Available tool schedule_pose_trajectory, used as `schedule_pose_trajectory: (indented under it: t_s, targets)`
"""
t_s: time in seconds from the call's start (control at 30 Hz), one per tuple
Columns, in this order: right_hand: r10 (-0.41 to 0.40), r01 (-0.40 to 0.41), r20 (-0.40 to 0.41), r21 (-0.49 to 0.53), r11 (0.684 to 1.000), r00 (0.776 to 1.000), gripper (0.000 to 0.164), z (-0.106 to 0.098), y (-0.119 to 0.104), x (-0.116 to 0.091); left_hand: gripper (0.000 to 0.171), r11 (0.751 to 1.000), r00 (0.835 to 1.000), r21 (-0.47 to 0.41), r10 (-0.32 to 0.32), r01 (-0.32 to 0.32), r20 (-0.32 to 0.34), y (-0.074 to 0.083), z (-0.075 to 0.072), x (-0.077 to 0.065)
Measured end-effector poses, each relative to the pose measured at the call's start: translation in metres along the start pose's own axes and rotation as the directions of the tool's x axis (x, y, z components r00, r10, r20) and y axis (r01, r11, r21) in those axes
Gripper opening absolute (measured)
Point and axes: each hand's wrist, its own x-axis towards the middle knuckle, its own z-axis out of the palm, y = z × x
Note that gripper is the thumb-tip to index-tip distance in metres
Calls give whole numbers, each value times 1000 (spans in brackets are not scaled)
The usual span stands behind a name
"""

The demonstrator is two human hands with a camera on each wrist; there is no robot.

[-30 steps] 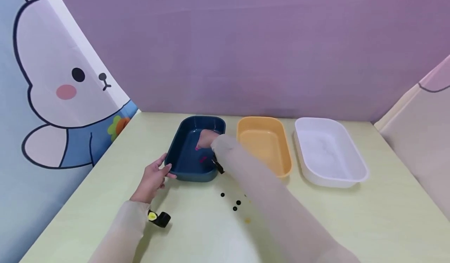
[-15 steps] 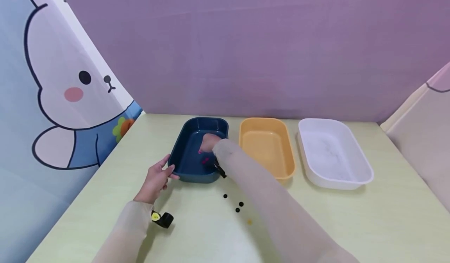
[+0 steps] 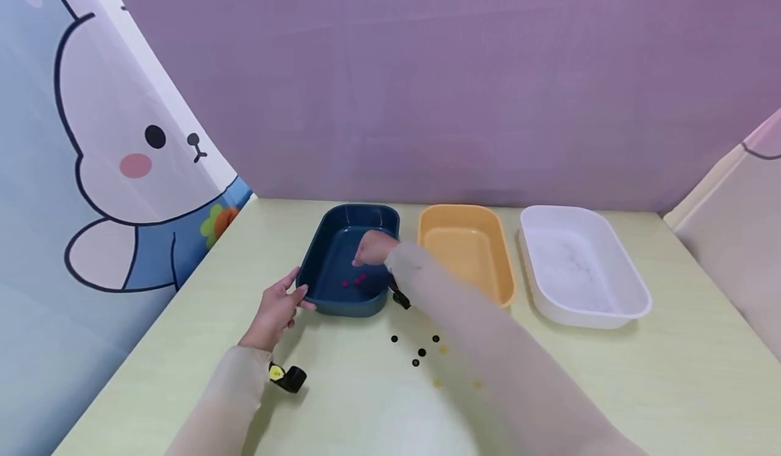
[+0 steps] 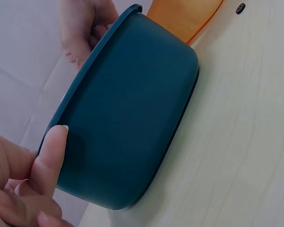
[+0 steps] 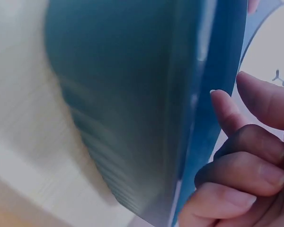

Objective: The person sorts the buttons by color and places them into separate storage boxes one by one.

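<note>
A dark blue rectangular tray stands on the table, with three small pink pieces on its floor. My left hand grips its near left corner; in the left wrist view the fingers lie against the outer wall below the rim. My right hand reaches over the tray from its right side. In the right wrist view its thumb and index finger stand apart with nothing between them, and the other fingers are bent.
To the right stand a yellow tray and a white tray. Several black buttons and small yellow pieces lie on the table in front, partly under the right forearm. A purple cloth hangs behind.
The pink piece at my right fingertips has been let go, and more pink pieces show in the dark blue tray. My right hand has shifted slightly right; the left keeps its grip.
</note>
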Motion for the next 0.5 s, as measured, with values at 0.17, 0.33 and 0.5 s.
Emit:
schedule_pose_trajectory:
  t_s: [0.17,0.33,0.5]
  targets:
    - [-51,52,24,-26,998,998,18,-3,0,-27,58,1000,1000,-12,-3,3,5,1,3,1]
    - [-39,38,43,9,999,998,20,-3,6,-44,58,999,1000,-32,-15,16,17,0,2,0]
    - [-23,23,24,0,1000,999,22,-5,17,-57,59,999,999,-43,-15,17,30,0,-1,-1]
